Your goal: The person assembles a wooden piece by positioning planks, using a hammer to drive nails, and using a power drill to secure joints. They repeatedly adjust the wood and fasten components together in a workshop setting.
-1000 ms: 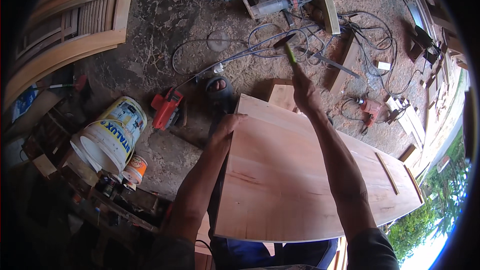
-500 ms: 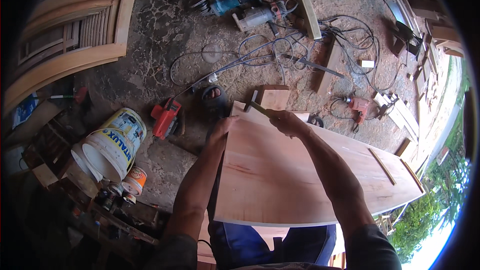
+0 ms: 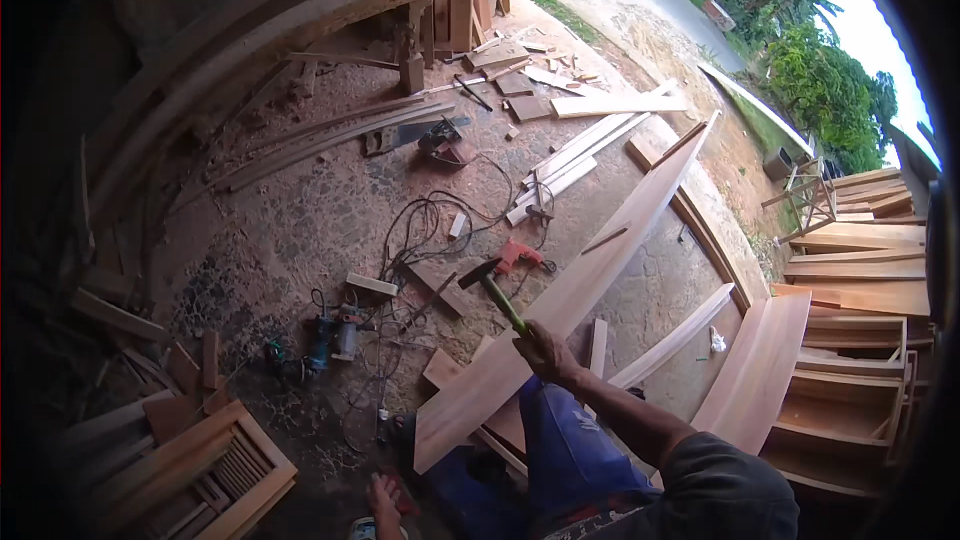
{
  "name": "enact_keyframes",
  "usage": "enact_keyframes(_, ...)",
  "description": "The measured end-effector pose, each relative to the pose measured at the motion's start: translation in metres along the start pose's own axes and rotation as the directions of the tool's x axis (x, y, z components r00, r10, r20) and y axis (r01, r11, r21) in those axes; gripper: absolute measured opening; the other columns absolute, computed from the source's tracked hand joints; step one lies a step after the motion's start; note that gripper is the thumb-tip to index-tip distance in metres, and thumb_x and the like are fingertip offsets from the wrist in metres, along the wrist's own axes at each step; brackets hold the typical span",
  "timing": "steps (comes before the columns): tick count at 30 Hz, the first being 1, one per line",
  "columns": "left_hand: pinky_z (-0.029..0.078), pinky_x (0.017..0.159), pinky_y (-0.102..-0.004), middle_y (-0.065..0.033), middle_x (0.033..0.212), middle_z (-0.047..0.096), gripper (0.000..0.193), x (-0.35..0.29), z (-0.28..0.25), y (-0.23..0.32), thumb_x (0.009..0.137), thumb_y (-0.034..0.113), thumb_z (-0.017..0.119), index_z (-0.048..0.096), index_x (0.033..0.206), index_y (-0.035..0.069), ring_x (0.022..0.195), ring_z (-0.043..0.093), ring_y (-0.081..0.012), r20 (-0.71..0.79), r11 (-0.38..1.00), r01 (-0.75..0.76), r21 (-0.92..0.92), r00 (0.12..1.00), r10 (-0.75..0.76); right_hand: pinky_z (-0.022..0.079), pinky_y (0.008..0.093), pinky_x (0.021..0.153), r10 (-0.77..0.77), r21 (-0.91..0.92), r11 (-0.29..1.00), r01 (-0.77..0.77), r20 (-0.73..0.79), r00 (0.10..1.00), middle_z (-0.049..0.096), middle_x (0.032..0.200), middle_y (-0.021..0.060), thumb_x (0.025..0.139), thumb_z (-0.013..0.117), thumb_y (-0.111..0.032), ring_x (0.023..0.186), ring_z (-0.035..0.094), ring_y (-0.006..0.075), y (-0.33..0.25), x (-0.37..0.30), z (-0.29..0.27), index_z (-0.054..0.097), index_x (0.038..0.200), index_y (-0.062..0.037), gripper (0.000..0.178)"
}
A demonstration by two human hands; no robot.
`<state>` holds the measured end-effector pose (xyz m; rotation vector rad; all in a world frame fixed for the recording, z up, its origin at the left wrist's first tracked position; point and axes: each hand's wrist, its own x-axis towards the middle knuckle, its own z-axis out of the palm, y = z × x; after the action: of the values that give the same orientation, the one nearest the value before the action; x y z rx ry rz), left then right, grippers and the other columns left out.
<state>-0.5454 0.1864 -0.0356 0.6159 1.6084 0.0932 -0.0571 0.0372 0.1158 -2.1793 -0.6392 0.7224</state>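
Observation:
My right hand [image 3: 542,350] is closed round the green handle of a hammer [image 3: 505,302]. The dark hammer head is raised toward the far side, over the long wooden board [image 3: 490,390]. That board slants from my legs to the far right, with a thin wood strip [image 3: 606,240] lying on it. At the lower edge, left of the board, is my left hand [image 3: 384,496], off the wood. Its fingers look loosely apart with nothing visible in them. Right beside it shows part of a red power tool [image 3: 405,498].
A red drill [image 3: 518,256], tangled cables [image 3: 425,215], a teal grinder [image 3: 318,342] and a handsaw [image 3: 405,136] lie on the floor. Wooden frames [image 3: 265,460] stand at lower left. Another wide board [image 3: 755,370] and stacked timber [image 3: 860,270] are at right. A bench [image 3: 330,15] stands far left.
The view has swung to the right, toward the yard. My left hand has let go of the board's end and moved down left. The hammer has come up off the board in my right hand.

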Motion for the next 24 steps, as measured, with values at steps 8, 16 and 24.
enact_keyframes(8, 0.048, 0.085, -0.0485, -0.016, 0.139, 0.048, 0.064, -0.041, 0.058, -0.016, 0.094, 0.048, 0.052, 0.036, 0.141, 0.008, 0.118, 0.054, -0.0336, -0.166, 0.949, 0.167, 0.269, 0.978, -0.125, 0.049, 0.0399, 0.078, 0.336, 0.28, 0.928, -0.246, -0.348, 0.875, 0.065, 0.089, 0.0193, 0.079, 0.056, -0.017, 0.088, 0.064, 0.0295, 0.11, -0.097, -0.154, 0.062, 0.098, -0.0042, 0.024)
enact_keyframes(16, 0.049, 0.084, -0.0422, -0.0136, 0.131, 0.054, 0.056, -0.105, 0.281, 0.02, 0.095, 0.043, 0.052, 0.044, 0.136, 0.006, 0.112, 0.057, -0.0287, 0.223, 0.854, -0.205, 0.477, 0.969, 0.108, 0.05, 0.0456, 0.076, 0.558, 0.115, 0.813, -0.571, -0.438, 0.705, 0.065, 0.087, 0.0243, 0.072, 0.055, -0.024, 0.083, 0.065, 0.0378, 0.342, -0.17, -0.301, 0.065, 0.09, 0.0002, 0.031)
enact_keyframes(24, 0.049, 0.057, -0.0267, -0.0044, 0.098, 0.064, 0.036, -0.116, 0.472, 0.132, 0.096, 0.034, 0.054, 0.059, 0.117, 0.005, 0.076, 0.059, -0.0133, 0.545, 0.721, -0.468, 0.511, 0.825, 0.149, 0.04, 0.0513, 0.052, 0.996, 0.87, -0.084, -0.486, 0.063, -0.06, 0.045, 0.059, 0.0106, 0.084, 0.047, -0.012, 0.047, 0.047, 0.0251, 0.384, -0.345, -0.289, 0.048, 0.081, -0.0067, 0.006)
